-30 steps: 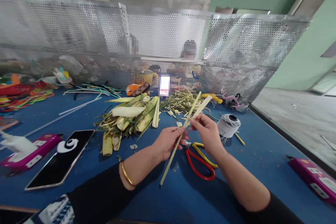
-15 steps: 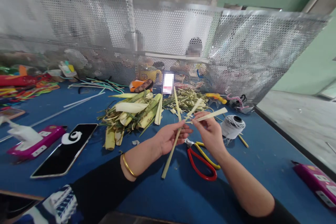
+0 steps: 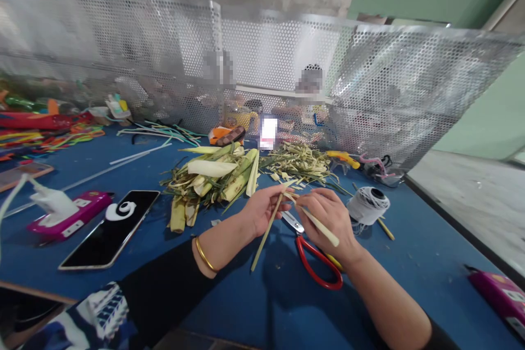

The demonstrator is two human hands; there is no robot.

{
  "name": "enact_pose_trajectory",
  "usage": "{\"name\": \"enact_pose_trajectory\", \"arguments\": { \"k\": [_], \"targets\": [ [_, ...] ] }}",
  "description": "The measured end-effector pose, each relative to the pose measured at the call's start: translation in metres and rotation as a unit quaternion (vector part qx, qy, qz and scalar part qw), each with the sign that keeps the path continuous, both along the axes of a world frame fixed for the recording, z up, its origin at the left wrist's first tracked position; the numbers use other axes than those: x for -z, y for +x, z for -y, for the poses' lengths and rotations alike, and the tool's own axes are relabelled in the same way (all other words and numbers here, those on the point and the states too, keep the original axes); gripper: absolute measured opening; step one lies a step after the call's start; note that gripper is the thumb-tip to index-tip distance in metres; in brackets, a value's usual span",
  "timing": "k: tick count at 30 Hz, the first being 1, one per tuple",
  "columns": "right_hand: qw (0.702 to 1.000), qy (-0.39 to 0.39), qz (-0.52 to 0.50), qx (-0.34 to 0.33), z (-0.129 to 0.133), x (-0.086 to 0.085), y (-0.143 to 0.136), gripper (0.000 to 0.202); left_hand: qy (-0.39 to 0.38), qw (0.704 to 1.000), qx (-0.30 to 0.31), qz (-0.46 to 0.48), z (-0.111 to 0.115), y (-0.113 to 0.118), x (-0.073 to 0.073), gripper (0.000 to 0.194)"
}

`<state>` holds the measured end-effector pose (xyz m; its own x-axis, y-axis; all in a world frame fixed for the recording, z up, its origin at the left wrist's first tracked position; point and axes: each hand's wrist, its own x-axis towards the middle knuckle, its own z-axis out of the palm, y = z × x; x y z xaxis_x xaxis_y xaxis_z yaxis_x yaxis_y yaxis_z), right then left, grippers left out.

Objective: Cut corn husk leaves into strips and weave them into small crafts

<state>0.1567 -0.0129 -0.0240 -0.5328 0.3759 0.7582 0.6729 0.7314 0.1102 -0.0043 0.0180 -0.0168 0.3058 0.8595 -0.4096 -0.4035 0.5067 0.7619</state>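
Observation:
My left hand (image 3: pixel 262 210) is closed, its thumb and fingers pinching pale husk strips where they cross. One long greenish strip (image 3: pixel 266 235) slants down from those fingertips toward the table. My right hand (image 3: pixel 328 221), just to the right, has its fingers closed on a folded pale strip (image 3: pixel 322 225) whose wide end points down and right. The fingertips of both hands nearly meet. Below them on the blue table (image 3: pixel 229 306) lie scissors with red and yellow handles (image 3: pixel 318 274), partly under my right hand.
A husk pile (image 3: pixel 213 178) lies left of centre, with shredded strips (image 3: pixel 297 161) behind the hands. White string (image 3: pixel 368 205) stands at the right. A phone (image 3: pixel 110 229) and a purple power strip (image 3: pixel 74 216) are on the left. A perforated metal screen (image 3: pixel 274 46) runs behind.
My right hand has turned over, and its strip now points down and right instead of up and right. The strips that stuck up above my left hand have swung down or out of sight.

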Motion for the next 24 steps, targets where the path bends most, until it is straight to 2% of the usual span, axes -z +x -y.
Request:
{"name": "enact_pose_trajectory", "arguments": {
  "k": [3, 7, 10, 13, 20, 24],
  "targets": [
    [0.999, -0.016, -0.027, 0.013, 0.0, 0.001, 0.001, 0.013, 0.015, 1.0, 0.0, -0.002, 0.001, 0.0, -0.001, 0.022],
    [0.981, -0.099, -0.161, 0.046, -0.003, 0.003, 0.002, 0.01, 0.051, 0.998, 0.028, -0.001, -0.001, 0.001, 0.002, 0.014],
    [0.945, -0.171, -0.27, 0.07, -0.005, 0.004, 0.003, 0.015, 0.119, 0.991, 0.058, -0.017, -0.001, 0.003, 0.005, 0.014],
    [0.91, -0.23, -0.339, 0.06, -0.007, 0.001, 0.003, 0.019, 0.153, 0.985, 0.065, -0.048, 0.0, 0.004, 0.006, 0.011],
    [0.821, -0.346, -0.449, 0.06, -0.013, -0.001, 0.002, 0.03, 0.155, 0.979, 0.097, -0.09, 0.004, 0.004, 0.005, 0.014],
    [0.792, -0.389, -0.467, 0.065, -0.016, 0.002, 0.003, 0.031, 0.142, 0.978, 0.122, -0.088, 0.003, 0.004, 0.006, 0.015]
  ]
}}
